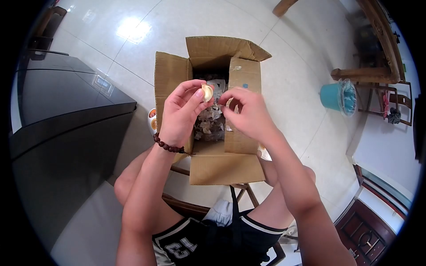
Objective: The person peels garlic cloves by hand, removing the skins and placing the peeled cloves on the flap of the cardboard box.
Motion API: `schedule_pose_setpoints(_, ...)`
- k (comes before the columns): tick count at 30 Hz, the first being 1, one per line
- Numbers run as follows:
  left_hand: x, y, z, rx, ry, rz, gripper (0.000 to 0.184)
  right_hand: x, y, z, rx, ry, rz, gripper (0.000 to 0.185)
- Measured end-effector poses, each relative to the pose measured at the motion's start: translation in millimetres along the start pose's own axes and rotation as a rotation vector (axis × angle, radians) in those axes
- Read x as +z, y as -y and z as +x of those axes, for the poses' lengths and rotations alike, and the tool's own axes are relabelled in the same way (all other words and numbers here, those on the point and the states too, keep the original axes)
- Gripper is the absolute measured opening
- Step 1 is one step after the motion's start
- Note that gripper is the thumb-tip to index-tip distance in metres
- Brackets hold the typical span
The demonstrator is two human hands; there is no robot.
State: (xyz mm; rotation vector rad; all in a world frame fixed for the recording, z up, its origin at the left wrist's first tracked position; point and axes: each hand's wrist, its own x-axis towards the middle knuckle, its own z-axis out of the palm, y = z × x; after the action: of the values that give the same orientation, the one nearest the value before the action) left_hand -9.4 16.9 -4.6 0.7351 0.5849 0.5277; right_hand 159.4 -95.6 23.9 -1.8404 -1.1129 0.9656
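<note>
My left hand (183, 108) is closed in a pinch around a small, cream-coloured, rounded piece that looks like a garlic clove (207, 93). Just to its right, my right hand (246, 106) has its fingers curled and the thumb close to the index finger. Whether anything sits between those fingertips is too small to tell. Both hands are above an opened cardboard box (226, 168) with its flaps folded outward. Pale, papery flakes (211, 122) lie heaped inside, partly hidden by my hands.
The box stands between my knees, over a wooden frame (186, 201). A dark glossy cabinet (75, 119) rises on the left. On the right are a teal bin (330, 96) with a plastic liner and wooden furniture (364, 74). Pale floor tiles (293, 80) surround the box.
</note>
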Motion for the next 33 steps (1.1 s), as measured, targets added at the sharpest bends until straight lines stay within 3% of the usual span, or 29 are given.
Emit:
schedule_pose_setpoints(4,3.3,1.3,-1.0,0.003,0.038,0.026,0.025,-4.5,4.3,1.4,-0.081,-0.122,0.144,0.022)
schedule_pose_setpoints(6,4.1,1.2,-2.6,0.001,0.047,0.048,0.024,-7.2,12.4,1.7,-0.299,-0.174,0.183,0.028)
schedule_pose_setpoints(9,6.6,-0.6,-4.5,-0.063,0.05,0.067,0.024,-5.3,6.4,3.6,-0.366,-0.16,0.173,0.025)
schedule_pose_setpoints(18,4.9,-1.2,-4.5,-0.065,0.118,-0.002,0.026,-8.8,8.3,1.7,-0.316,-0.13,0.177,0.016)
schedule_pose_setpoints(28,5.7,-4.6,-3.1,-0.024,0.011,0.009,0.028,-10.0,6.0,-0.2,-0.334,-0.044,0.129,0.011)
schedule_pose_setpoints(33,1.0,-0.2,-0.6,0.064,-0.013,0.069,0.026,-12.6,2.0,-0.2,-0.245,0.072,0.047,0.009)
